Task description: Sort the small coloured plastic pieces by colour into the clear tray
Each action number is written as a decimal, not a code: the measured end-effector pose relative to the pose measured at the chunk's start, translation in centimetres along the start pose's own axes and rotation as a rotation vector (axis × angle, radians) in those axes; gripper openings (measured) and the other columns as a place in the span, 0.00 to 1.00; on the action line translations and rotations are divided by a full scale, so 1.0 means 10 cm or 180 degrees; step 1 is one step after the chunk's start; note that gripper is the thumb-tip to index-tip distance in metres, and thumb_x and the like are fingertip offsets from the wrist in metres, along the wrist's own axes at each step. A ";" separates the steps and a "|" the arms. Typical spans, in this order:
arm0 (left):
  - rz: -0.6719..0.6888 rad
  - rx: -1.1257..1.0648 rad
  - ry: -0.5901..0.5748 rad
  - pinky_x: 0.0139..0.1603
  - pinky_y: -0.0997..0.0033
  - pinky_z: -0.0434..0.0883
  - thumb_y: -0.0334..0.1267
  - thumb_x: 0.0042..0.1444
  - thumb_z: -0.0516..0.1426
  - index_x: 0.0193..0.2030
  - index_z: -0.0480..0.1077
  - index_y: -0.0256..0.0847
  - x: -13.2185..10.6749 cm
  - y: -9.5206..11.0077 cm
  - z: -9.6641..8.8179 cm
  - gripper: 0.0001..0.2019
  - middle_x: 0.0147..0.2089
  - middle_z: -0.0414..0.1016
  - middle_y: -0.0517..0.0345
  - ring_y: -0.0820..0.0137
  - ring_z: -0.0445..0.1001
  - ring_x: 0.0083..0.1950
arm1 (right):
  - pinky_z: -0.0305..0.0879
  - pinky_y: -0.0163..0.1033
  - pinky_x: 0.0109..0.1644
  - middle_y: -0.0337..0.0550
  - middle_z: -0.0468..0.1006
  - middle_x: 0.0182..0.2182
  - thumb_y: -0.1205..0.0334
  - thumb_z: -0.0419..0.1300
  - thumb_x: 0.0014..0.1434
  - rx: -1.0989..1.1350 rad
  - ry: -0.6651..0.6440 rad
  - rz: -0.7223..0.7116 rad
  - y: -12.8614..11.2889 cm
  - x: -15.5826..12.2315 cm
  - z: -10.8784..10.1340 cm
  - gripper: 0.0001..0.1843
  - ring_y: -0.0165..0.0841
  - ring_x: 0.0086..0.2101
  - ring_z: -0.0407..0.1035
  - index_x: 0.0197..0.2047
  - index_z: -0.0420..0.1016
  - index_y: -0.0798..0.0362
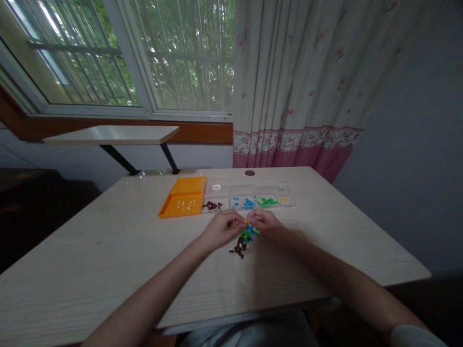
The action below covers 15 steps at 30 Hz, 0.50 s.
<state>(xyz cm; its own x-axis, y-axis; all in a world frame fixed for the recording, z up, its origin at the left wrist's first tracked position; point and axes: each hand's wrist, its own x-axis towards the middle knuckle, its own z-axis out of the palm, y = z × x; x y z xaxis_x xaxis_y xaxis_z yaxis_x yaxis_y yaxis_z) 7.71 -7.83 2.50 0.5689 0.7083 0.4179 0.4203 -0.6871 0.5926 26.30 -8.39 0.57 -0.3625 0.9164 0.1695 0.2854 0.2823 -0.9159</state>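
Both hands meet over the bench, fingertips almost together. The left hand and the right hand are curled, their tips closed about a tiny yellow piece; which one grips it, I cannot tell. Just under them, from the centre down to seven o'clock, lies the cluster of green, blue and brown bits; how they join is too small to see.

Taking the hands as the dial's centre, the near edge of the bench runs across six o'clock, close to the person's lap. The right edge slants from a far corner at two o'clock to a near corner between three and four, with a broad stretch of wood grain inside it. Toward nine o'clock the top spreads wider still.

Reach is tighter ahead: a clear tray sits just beyond the fingers, its brown pieces at ten, blue pieces at twelve, green pieces at one and yellow pieces at two. An orange case touches its left end. Farther toward ten, a raised shelf overhangs the back.
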 end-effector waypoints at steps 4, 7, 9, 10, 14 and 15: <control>0.0039 0.0046 0.0041 0.29 0.78 0.61 0.38 0.54 0.55 0.31 0.72 0.37 0.00 -0.01 -0.02 0.08 0.27 0.70 0.58 0.75 0.66 0.28 | 0.49 0.29 0.23 0.32 0.61 0.18 0.52 0.53 0.54 -0.0472 0.0228 -0.0073 0.00 -0.02 0.00 0.14 0.24 0.20 0.54 0.31 0.70 0.55; 0.0032 0.0069 0.0090 0.28 0.78 0.61 0.37 0.54 0.54 0.31 0.72 0.37 0.01 -0.01 -0.04 0.08 0.27 0.70 0.57 0.76 0.65 0.27 | 0.47 0.28 0.21 0.29 0.56 0.14 0.54 0.56 0.53 -0.0602 0.0214 -0.0117 -0.03 -0.05 0.00 0.13 0.23 0.17 0.50 0.35 0.71 0.55; 0.0039 0.0046 0.0088 0.28 0.78 0.61 0.38 0.55 0.54 0.32 0.72 0.37 0.01 0.00 -0.04 0.08 0.27 0.70 0.57 0.76 0.65 0.27 | 0.46 0.28 0.20 0.28 0.55 0.13 0.54 0.57 0.52 -0.0696 0.0242 -0.0155 -0.04 -0.06 0.00 0.13 0.22 0.16 0.49 0.34 0.72 0.55; 0.0047 0.0039 0.0072 0.28 0.78 0.61 0.38 0.55 0.54 0.32 0.72 0.37 0.02 0.00 -0.04 0.08 0.27 0.70 0.57 0.76 0.65 0.27 | 0.46 0.28 0.20 0.28 0.55 0.13 0.54 0.57 0.51 -0.0771 0.0296 -0.0186 -0.04 -0.06 0.00 0.12 0.22 0.16 0.49 0.33 0.72 0.55; 0.0047 0.0100 -0.0061 0.32 0.76 0.64 0.39 0.56 0.52 0.37 0.72 0.38 0.02 -0.03 -0.03 0.10 0.31 0.71 0.56 0.74 0.67 0.30 | 0.47 0.29 0.21 0.29 0.54 0.13 0.55 0.56 0.52 -0.1044 0.0638 -0.0395 0.00 -0.04 -0.03 0.12 0.23 0.16 0.49 0.33 0.73 0.54; 0.0073 0.0134 -0.0126 0.35 0.75 0.65 0.38 0.57 0.51 0.39 0.72 0.39 0.02 -0.05 -0.02 0.10 0.33 0.72 0.55 0.73 0.68 0.33 | 0.47 0.29 0.21 0.29 0.54 0.13 0.55 0.56 0.53 -0.1065 0.0780 -0.0458 0.02 -0.03 -0.05 0.12 0.23 0.16 0.49 0.33 0.73 0.54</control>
<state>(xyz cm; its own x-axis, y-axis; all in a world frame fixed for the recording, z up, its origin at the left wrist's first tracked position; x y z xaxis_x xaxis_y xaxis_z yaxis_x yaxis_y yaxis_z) 7.43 -7.33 2.43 0.6059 0.6859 0.4031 0.4356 -0.7099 0.5534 26.87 -8.44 0.50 -0.2100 0.8898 0.4051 0.5337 0.4515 -0.7151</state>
